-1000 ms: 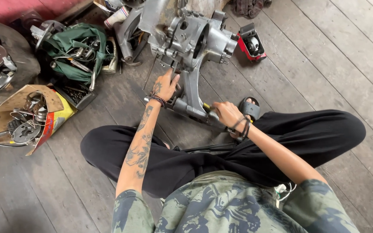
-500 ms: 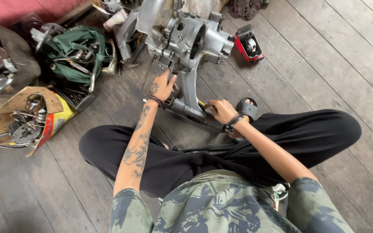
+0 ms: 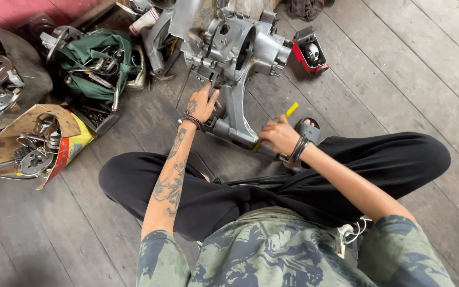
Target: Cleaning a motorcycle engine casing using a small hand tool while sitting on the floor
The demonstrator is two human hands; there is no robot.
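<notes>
— Grey cast metal, that engine case (image 3: 235, 58); where does it sit?
— On the plank floor (image 3: 389, 69), just ahead of the person's crossed legs, its long arm reaching back toward them.
— And the left hand (image 3: 202, 105)?
— Pressed against the case's lower left side, fingers spread over the metal, resting on it rather than wrapped round anything.
— The right hand (image 3: 278, 136)?
— Right of the case's arm, near its lower end. Its grip is closed on a tool with a yellow handle (image 3: 289, 112); the handle's end sticks up past the knuckles. The working tip is hidden behind the fist and the case, so I cannot tell what it touches.
— What else lies round the case?
— A small red block (image 3: 309, 52) just right of it. A green bag (image 3: 94, 64) of tools well to the left. Farther left, a cardboard box (image 3: 33, 143) holding sprockets and metal parts. A sandal (image 3: 306, 129) lies just behind the right hand, to the case's lower right.
</notes>
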